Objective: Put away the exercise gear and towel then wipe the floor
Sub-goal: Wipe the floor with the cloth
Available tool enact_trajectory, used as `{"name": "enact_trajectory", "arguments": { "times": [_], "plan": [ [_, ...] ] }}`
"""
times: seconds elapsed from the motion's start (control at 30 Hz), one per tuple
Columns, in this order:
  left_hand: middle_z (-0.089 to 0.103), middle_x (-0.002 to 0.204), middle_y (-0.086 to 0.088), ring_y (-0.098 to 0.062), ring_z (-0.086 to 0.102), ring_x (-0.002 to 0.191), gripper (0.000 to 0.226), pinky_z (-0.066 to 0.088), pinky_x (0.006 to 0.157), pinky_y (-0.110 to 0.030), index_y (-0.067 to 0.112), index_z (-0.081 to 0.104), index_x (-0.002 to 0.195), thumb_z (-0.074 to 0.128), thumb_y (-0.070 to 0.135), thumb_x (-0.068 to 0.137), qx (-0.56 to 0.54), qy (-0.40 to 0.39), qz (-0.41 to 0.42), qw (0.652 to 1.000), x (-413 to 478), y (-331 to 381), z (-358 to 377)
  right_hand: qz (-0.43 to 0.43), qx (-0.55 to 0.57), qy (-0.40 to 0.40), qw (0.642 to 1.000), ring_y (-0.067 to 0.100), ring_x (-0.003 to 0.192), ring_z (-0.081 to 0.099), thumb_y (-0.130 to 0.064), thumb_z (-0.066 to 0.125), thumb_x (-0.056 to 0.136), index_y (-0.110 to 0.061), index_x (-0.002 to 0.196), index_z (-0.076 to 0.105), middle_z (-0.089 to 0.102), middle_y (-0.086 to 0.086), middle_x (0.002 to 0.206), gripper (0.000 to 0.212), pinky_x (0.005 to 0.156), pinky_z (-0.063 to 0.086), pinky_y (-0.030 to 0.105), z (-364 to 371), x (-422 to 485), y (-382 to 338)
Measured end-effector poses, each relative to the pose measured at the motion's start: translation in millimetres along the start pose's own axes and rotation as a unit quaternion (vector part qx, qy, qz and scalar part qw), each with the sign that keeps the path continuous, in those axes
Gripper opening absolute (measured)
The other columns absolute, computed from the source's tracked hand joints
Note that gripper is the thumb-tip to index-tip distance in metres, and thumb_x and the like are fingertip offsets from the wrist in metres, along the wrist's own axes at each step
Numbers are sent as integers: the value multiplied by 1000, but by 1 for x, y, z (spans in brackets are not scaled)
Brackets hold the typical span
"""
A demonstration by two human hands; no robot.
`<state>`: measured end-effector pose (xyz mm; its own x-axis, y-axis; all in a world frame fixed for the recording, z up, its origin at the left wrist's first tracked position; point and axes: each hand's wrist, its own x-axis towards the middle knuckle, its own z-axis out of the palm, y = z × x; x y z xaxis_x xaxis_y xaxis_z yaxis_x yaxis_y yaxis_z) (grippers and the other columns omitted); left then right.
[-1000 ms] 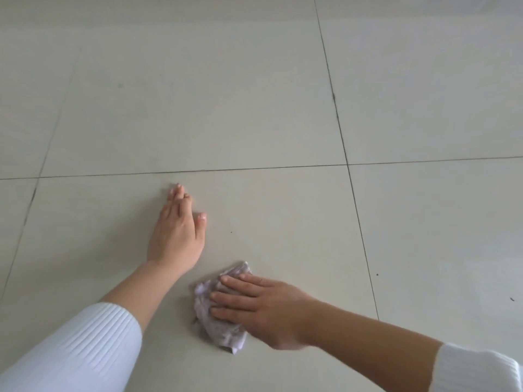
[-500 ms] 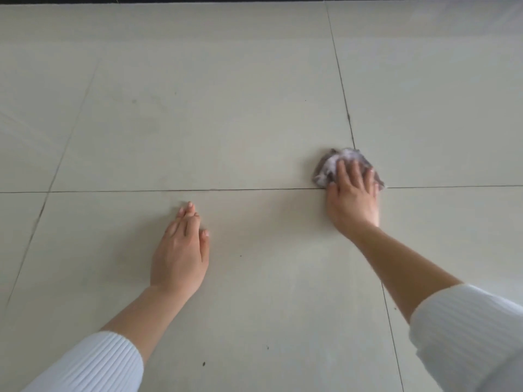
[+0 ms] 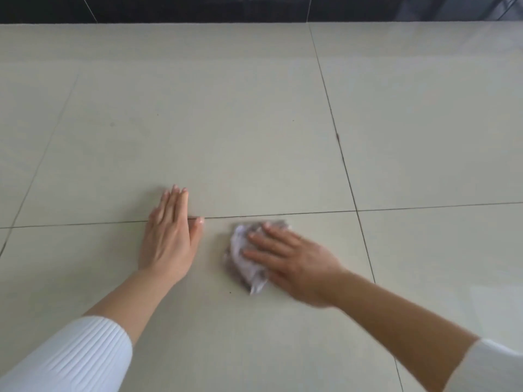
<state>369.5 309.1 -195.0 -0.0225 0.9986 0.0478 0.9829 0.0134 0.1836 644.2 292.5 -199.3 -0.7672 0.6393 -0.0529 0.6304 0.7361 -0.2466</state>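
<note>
Two hands meet the floor (image 3: 226,123). We see the right hand (image 3: 294,258), blurred, laid flat with straight fingers, pressing a crumpled cloth (image 3: 243,261) onto a tile just below a grout line (image 3: 283,214). The left hand (image 3: 169,236) rests palm-down near the cloth, not touching it, holding nothing, its fingers crossing that line. White ribbed sleeves (image 3: 70,357) cover our upper forearms. A dark wall (image 3: 198,8) bounds the far tiles.

Single head-worn wide-angle camera, faced forward and down onto the floor (image 3: 226,123), sat close above the left hand (image 3: 168,239) and right hand (image 3: 297,261)
</note>
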Motion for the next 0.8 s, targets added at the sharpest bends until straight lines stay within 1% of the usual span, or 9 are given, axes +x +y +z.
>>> {"name": "enact_trajectory", "arguments": {
  "times": [0.07, 0.17, 0.3, 0.4, 0.43, 0.5, 0.6, 0.67, 0.8],
  "plan": [
    [21, 156, -19, -31, 17, 146, 66, 19, 118, -45, 1, 24, 149, 40, 40, 98, 1, -14, -5, 1000, 17, -2, 5, 118, -5, 3, 993, 20, 150, 10, -46, 21, 101, -32, 152, 25, 19, -5, 160, 53, 120, 13, 38, -12, 3, 39],
    [12, 159, -18, -29, 7, 148, 79, 9, 119, -42, 3, 16, 151, 26, 55, 92, 9, -13, -26, 1000, 39, -4, 10, 270, 6, 48, 962, 20, 150, 3, -50, 15, 99, -32, 154, 15, 6, -7, 161, 58, 122, 6, 38, -29, 5, 91],
    [16, 159, -14, -25, 9, 148, 73, 11, 120, -42, 7, 22, 150, 24, 48, 91, -39, 16, -79, 996, 46, -2, 15, 465, 79, 53, 880, 20, 150, -9, -46, 16, 102, -35, 154, 5, -4, -6, 163, 55, 121, -4, 36, -48, 27, 131],
    [19, 159, -12, -23, 13, 148, 67, 14, 119, -40, 7, 26, 149, 25, 43, 92, -45, 31, -75, 996, 44, -3, 15, 546, 94, 58, 830, 27, 149, -11, -40, 19, 103, -33, 155, 4, -6, -1, 163, 55, 119, -7, 40, -57, 60, 138],
    [20, 158, -12, -23, 14, 147, 67, 14, 119, -40, 7, 27, 149, 25, 43, 92, -45, 32, -73, 996, 44, -3, 14, 546, 95, 61, 830, 29, 149, -11, -39, 20, 103, -34, 155, 5, -5, 0, 163, 54, 119, -7, 41, -57, 71, 132],
    [22, 158, -12, -24, 15, 147, 66, 15, 119, -39, 7, 29, 148, 26, 42, 92, -45, 33, -72, 996, 45, -3, 13, 489, 95, 70, 864, 29, 149, -10, -38, 23, 103, -35, 154, 10, -1, -2, 164, 53, 120, -7, 40, -49, 89, 104],
    [25, 156, -13, -24, 17, 147, 65, 16, 119, -38, 6, 31, 147, 29, 41, 93, -40, 36, -72, 996, 45, -2, 11, 311, 89, 85, 942, 27, 150, -2, -38, 25, 102, -33, 153, 24, 11, -1, 163, 51, 121, -5, 36, -28, 99, 36],
    [28, 155, -14, -26, 20, 146, 64, 18, 118, -40, 5, 33, 146, 30, 41, 93, -39, 37, -71, 996, 45, -2, 9, 204, 77, 51, 975, 29, 150, 1, -37, 25, 101, -31, 152, 29, 17, 0, 161, 51, 121, 0, 39, -20, 90, 4],
    [28, 155, -14, -25, 21, 146, 64, 21, 118, -42, 5, 35, 146, 31, 41, 93, -43, 31, -76, 996, 45, -1, 8, 57, 13, -18, 998, 26, 149, 14, -38, 28, 102, -32, 151, 30, 24, -2, 160, 49, 119, 12, 39, -21, 66, 20]
  ]
}}
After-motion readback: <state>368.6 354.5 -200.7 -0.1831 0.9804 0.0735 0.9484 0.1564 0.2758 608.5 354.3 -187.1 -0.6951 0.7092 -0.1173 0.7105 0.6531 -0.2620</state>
